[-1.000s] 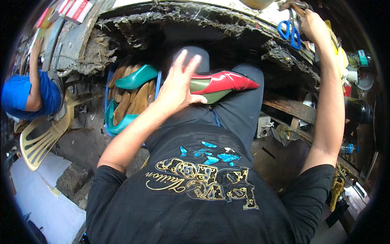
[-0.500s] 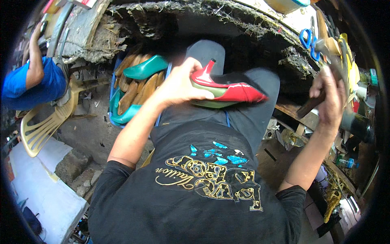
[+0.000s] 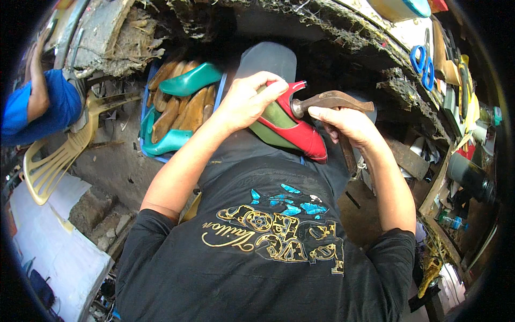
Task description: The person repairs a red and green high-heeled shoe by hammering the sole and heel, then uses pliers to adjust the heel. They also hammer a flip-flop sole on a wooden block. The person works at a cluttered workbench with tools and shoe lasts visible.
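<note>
Over my lap, my left hand (image 3: pixel 250 100) grips a glossy red high-heeled shoe (image 3: pixel 307 139) by its heel end. Inside the shoe shows a green shoe last (image 3: pixel 279 121), and the toe points toward the lower right. My right hand (image 3: pixel 346 127) is closed round a hammer (image 3: pixel 335 100) with a rusty brown head and a handle slanting down below the fist. The round hammer face lies against or very near the red heel; whether it touches I cannot tell.
At my left a blue crate (image 3: pixel 146 91) holds several wooden lasts and green ones (image 3: pixel 190 79). A ragged workbench (image 3: pixel 343 32) runs along the far side. Blue-handled scissors (image 3: pixel 422 67) and tools stand at the right. Beyond a beige plastic chair (image 3: pixel 56 161), a person in blue (image 3: pixel 45 107) sits.
My right hand has brought the hammer from the far right in to the shoe. The shoe has tilted, its toe swinging down and toward me, and my left hand has shifted on the heel.
</note>
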`<state>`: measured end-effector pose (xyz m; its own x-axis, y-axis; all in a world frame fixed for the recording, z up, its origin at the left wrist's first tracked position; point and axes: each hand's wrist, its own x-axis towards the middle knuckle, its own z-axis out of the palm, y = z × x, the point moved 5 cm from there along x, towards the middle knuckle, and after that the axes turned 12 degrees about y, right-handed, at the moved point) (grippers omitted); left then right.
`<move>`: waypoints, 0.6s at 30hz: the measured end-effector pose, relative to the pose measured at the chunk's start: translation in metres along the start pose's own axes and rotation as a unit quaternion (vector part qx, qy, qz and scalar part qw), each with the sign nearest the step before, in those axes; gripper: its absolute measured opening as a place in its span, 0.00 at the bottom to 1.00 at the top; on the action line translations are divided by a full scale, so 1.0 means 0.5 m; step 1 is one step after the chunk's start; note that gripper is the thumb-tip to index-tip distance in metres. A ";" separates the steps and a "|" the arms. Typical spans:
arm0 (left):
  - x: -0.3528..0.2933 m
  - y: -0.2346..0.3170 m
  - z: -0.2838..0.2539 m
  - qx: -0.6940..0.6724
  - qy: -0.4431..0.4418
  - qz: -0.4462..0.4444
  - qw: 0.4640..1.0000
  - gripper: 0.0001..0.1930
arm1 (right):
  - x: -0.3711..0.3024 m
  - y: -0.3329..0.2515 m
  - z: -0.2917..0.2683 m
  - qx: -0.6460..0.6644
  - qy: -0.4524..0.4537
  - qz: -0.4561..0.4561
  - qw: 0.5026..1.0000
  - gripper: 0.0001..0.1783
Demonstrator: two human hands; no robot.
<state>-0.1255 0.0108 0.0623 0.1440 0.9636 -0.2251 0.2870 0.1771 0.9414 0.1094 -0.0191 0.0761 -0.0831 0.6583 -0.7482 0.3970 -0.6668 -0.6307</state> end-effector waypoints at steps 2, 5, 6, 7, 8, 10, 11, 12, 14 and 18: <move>0.000 0.002 -0.003 0.004 0.001 -0.006 1.000 0.17 | 0.006 0.002 0.000 -0.006 -0.005 0.002 1.000 0.26; 0.000 0.005 -0.007 0.007 0.001 -0.011 1.000 0.17 | 0.008 0.004 0.000 -0.017 -0.004 0.010 1.000 0.28; 0.000 0.004 -0.007 0.007 -0.002 -0.020 1.000 0.17 | 0.009 0.005 -0.001 -0.011 -0.002 0.019 1.000 0.28; 0.000 0.003 -0.007 0.007 -0.005 -0.029 1.000 0.17 | 0.009 0.006 -0.002 -0.006 0.001 0.028 1.000 0.28; 0.000 0.001 -0.007 0.007 -0.007 -0.039 0.999 0.18 | 0.009 0.005 -0.001 -0.011 -0.006 0.029 0.999 0.28; 0.001 0.001 -0.007 0.000 -0.009 -0.033 0.999 0.18 | 0.009 -0.001 -0.002 -0.021 -0.012 0.028 0.999 0.28; 0.002 0.000 -0.006 -0.004 -0.010 -0.030 1.000 0.18 | 0.009 -0.005 -0.003 -0.028 -0.020 0.033 0.999 0.28; 0.003 0.000 -0.007 -0.008 -0.002 -0.022 1.000 0.19 | 0.008 -0.010 -0.004 -0.035 -0.020 0.036 0.999 0.27; 0.005 -0.001 -0.009 -0.018 0.012 -0.009 1.000 0.22 | 0.006 -0.023 -0.006 -0.038 -0.020 0.044 0.998 0.26; 0.007 -0.009 -0.010 -0.001 0.019 -0.003 1.000 0.23 | -0.004 -0.047 0.003 -0.072 -0.042 0.063 0.994 0.26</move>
<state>-0.1309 0.0143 0.0583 0.1065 0.9695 -0.2207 0.2859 0.1827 0.9407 0.0989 -0.0051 0.0924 -0.0978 0.5364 -0.8383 0.5356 -0.6816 -0.4986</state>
